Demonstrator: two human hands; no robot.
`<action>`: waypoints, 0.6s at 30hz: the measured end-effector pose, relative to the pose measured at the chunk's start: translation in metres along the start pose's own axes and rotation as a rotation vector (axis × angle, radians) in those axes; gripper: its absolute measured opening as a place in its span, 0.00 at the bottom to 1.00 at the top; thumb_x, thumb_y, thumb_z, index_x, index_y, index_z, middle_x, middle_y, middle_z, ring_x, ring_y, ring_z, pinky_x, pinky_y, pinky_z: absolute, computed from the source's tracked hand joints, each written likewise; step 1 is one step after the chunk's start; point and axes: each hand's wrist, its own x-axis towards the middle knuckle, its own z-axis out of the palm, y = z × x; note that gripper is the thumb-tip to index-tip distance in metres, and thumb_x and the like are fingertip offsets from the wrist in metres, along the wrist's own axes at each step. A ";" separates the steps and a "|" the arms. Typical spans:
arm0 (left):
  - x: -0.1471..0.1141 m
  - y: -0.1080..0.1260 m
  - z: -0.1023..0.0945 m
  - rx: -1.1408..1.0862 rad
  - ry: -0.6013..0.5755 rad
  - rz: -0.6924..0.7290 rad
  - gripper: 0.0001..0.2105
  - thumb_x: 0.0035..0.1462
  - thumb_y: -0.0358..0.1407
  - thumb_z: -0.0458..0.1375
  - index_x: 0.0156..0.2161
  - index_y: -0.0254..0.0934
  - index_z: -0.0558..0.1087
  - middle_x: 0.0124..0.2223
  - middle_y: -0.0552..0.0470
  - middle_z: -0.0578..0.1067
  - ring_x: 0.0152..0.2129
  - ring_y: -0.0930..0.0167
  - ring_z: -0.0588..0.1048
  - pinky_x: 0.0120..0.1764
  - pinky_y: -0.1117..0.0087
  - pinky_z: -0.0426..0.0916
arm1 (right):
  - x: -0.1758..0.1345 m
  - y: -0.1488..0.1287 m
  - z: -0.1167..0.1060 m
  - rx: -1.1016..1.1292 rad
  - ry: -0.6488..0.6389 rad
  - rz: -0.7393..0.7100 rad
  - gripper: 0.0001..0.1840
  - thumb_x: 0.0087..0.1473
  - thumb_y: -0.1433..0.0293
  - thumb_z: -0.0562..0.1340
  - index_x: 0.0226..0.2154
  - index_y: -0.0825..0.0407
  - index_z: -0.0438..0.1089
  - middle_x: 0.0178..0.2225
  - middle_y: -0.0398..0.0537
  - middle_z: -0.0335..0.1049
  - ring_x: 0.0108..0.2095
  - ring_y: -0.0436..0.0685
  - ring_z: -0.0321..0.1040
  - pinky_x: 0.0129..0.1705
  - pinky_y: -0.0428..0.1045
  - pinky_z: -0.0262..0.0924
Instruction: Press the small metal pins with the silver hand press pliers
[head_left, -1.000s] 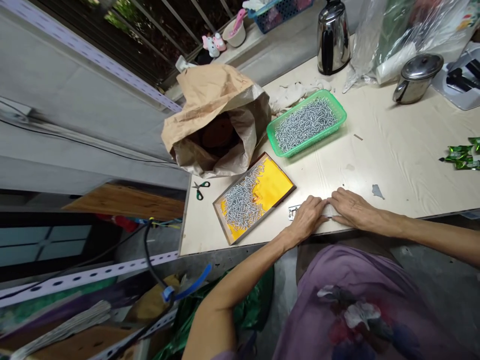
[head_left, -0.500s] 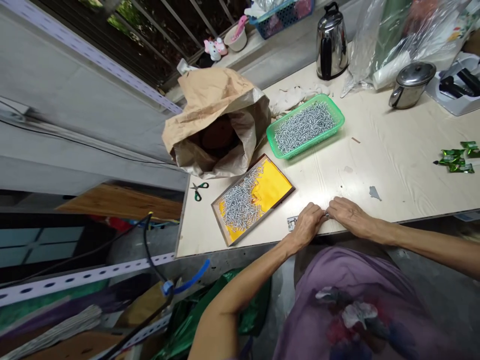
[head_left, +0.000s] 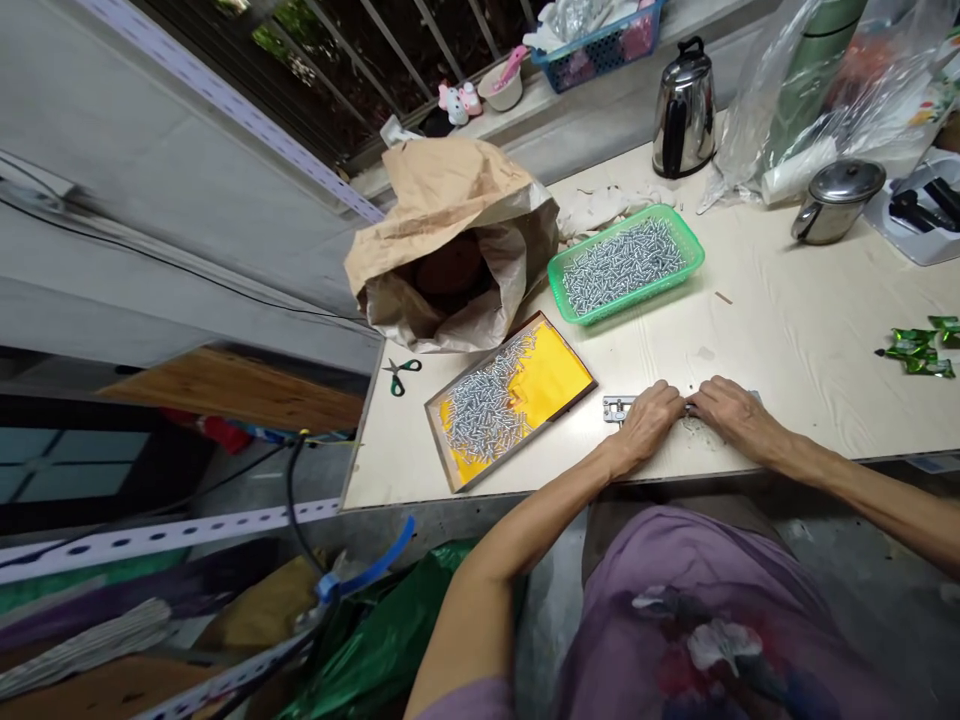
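Observation:
My left hand [head_left: 651, 422] is closed on a flat metal fitting with cut-outs [head_left: 615, 408], perhaps a slide rail, whose end sticks out to the left over the tabletop. Close by, my right hand [head_left: 733, 412] has its fingers pinched together at the fitting's other side. A thin metal part shows between the two hands, mostly covered by fingers. Left of them lies a shallow tray [head_left: 559, 408] lined in yellow, holding a heap of small silvery screws or rivets [head_left: 484, 410]. A green plastic basket [head_left: 556, 290] behind it holds many more [head_left: 626, 265].
An open brown paper sack [head_left: 450, 200] stands at the back left, near scissors [head_left: 405, 377]. Along the back are a steel kettle [head_left: 684, 115], a lidded steel cup [head_left: 836, 205] and clear plastic bags. Green wrapped packets [head_left: 919, 350] lie right. The table's front edge runs just before my body.
Both hands have moved forward from the table's front edge, carrying the metal fitting farther onto the tabletop. My view has shifted slightly.

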 end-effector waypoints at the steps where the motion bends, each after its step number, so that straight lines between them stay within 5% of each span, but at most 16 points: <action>1: -0.001 0.000 0.002 0.001 0.010 -0.006 0.15 0.68 0.31 0.43 0.35 0.35 0.70 0.34 0.47 0.71 0.36 0.66 0.67 0.39 0.66 0.65 | -0.001 0.000 0.001 -0.001 -0.002 0.003 0.16 0.64 0.74 0.50 0.28 0.54 0.68 0.26 0.49 0.64 0.31 0.57 0.59 0.36 0.50 0.54; 7: -0.014 0.010 0.018 0.002 0.137 -0.075 0.15 0.68 0.34 0.43 0.39 0.35 0.72 0.42 0.44 0.74 0.42 0.64 0.71 0.44 0.62 0.70 | -0.003 0.015 0.000 0.149 -0.127 0.092 0.13 0.62 0.64 0.54 0.40 0.55 0.70 0.35 0.54 0.68 0.37 0.60 0.63 0.39 0.52 0.59; 11: -0.026 0.026 0.039 0.016 0.313 -0.091 0.13 0.67 0.31 0.44 0.47 0.33 0.71 0.56 0.38 0.70 0.54 0.62 0.67 0.55 0.57 0.67 | 0.010 0.045 -0.009 0.250 -0.274 0.091 0.27 0.56 0.52 0.59 0.50 0.54 0.69 0.40 0.56 0.69 0.39 0.63 0.64 0.43 0.57 0.60; 14: -0.032 0.038 0.052 0.010 0.379 -0.102 0.15 0.66 0.29 0.43 0.50 0.32 0.70 0.57 0.36 0.69 0.54 0.61 0.68 0.56 0.55 0.67 | 0.028 0.058 -0.010 0.227 -0.294 0.105 0.19 0.60 0.56 0.55 0.43 0.52 0.72 0.38 0.56 0.70 0.39 0.63 0.64 0.43 0.57 0.58; 18: -0.031 0.045 0.053 -0.080 0.324 -0.163 0.16 0.66 0.27 0.41 0.51 0.34 0.69 0.53 0.39 0.72 0.50 0.63 0.71 0.59 0.50 0.63 | 0.056 0.059 -0.001 0.072 -0.217 0.196 0.16 0.62 0.62 0.54 0.31 0.53 0.73 0.35 0.57 0.70 0.39 0.63 0.62 0.38 0.57 0.55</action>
